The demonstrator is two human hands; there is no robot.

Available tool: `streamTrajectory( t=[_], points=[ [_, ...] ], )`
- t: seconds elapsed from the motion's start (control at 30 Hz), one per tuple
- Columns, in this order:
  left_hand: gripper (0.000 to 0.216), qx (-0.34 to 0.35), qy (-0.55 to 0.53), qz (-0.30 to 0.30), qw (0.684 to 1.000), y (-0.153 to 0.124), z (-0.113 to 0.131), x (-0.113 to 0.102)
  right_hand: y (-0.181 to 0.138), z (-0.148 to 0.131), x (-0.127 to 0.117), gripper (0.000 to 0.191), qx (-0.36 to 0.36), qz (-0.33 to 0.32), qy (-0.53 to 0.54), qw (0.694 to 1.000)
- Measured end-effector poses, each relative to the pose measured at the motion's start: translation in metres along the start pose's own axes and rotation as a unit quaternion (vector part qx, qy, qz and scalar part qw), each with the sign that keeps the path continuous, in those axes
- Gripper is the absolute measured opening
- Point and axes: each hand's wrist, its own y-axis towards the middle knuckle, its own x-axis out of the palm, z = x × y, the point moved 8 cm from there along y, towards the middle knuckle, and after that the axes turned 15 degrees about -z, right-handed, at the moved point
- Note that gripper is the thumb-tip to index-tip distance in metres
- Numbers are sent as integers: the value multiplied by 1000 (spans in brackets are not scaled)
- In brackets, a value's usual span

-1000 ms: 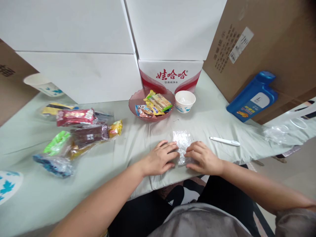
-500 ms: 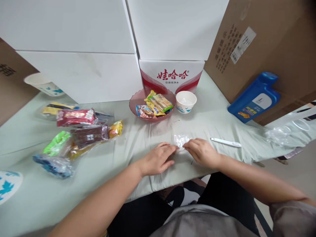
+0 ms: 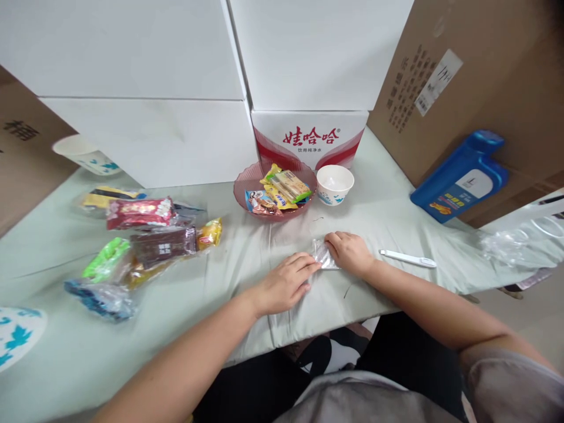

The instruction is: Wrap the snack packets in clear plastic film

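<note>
- Clear plastic piece (image 3: 324, 256) located on the table (image 3: 185, 311), near its front edge, between the two hands; its right part is covered by the right hand.
- Left forearm (image 3: 189, 358) is angled from lower left up toward the middle; wrist is laid low over the cloth.
- Left hand (image 3: 284, 285) is turned palm down, fingers stretched toward the right and set close together; fingertips are placed at the plastic's left edge.
- Left grip: thumb is spread off the fingers, gap visible below the index finger; nothing is seen clamped.
- Right forearm (image 3: 432, 299) is angled from lower right up and to the left; elbow is bent near the sleeve.
- Right hand (image 3: 350, 252) is set a bit farther from the table's front edge than the left, back of hand up, fingers bent down over the plastic.
- Right grip: thumb is hidden under the hand; whether the plastic is pinched or only pressed cannot be told.
- Hands are separated by a narrow strip of plastic only.
- White cutter (image 3: 409, 258) is laid just right of the right hand, untouched.
- Paper bowl (image 3: 335, 188) and pink bowl (image 3: 241, 187) are placed beyond the hands; pink bowl is loaded with wrapped snacks (image 3: 288, 185).
</note>
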Motion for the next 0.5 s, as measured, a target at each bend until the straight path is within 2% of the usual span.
streamTrajectory(
  t=[0.07, 0.13, 0.23, 0.27, 0.33, 0.43, 0.5],
  points=[
    [44, -34, 20, 15, 999, 0, -1, -1, 0, 3, -7, 22, 0, 10, 5, 1000],
    [42, -69, 38, 24, 997, -1, -3, -2, -6, 3, -19, 22, -15, 60, 12, 998],
    [44, -77, 52, 19, 995, -1, -4, 0, -25, -12, -29, 27, -101, 128, 40, 986],
    [44, -72, 53, 18, 996, -1, -4, 0, -31, -20, -25, 31, -138, 119, 43, 982],
    [40, -56, 45, 32, 997, -3, -5, -4, -38, -36, -6, 45, -186, 60, 30, 980],
    [24, -44, 22, 93, 994, -8, -7, -17, -38, -43, 19, 62, -174, -13, 5, 985],
    [20, -48, 13, 136, 990, -13, -9, -27, -35, -42, 24, 56, -157, -19, 7, 987]
  ],
)
